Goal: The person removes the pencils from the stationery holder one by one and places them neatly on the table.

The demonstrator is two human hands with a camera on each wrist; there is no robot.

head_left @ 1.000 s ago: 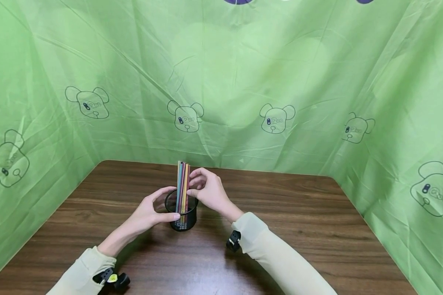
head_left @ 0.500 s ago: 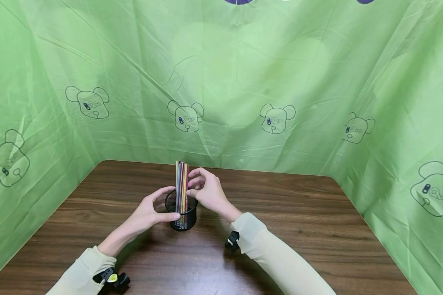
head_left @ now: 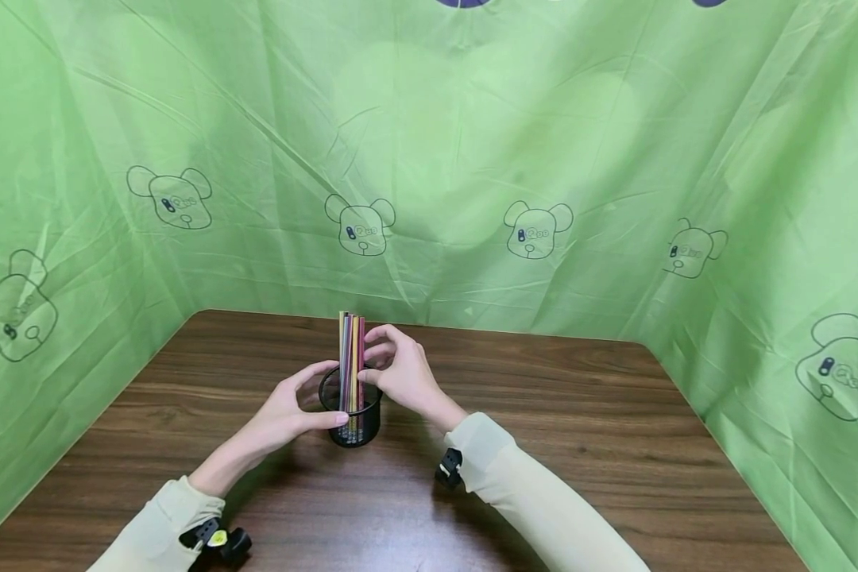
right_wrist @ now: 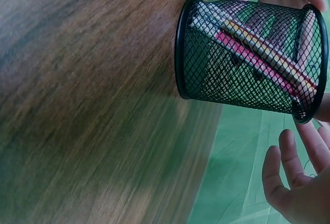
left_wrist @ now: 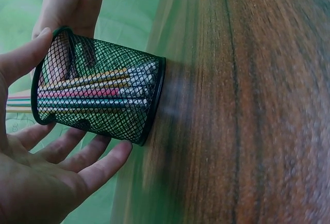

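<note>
Left hand holds cup, half spread round it, thumb by near rim. Pencils stand in cup, between hands. Right hand: thumb against pencils, fingers bent; whether pinching, cannot tell. Risk: sideways push on tall bunch could tip cup if left hold slackens.

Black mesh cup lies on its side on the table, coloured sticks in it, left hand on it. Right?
Not on its side: the black mesh cup stands upright on the table in the head view. Coloured sticks inside, left hand on it: correct.
</note>
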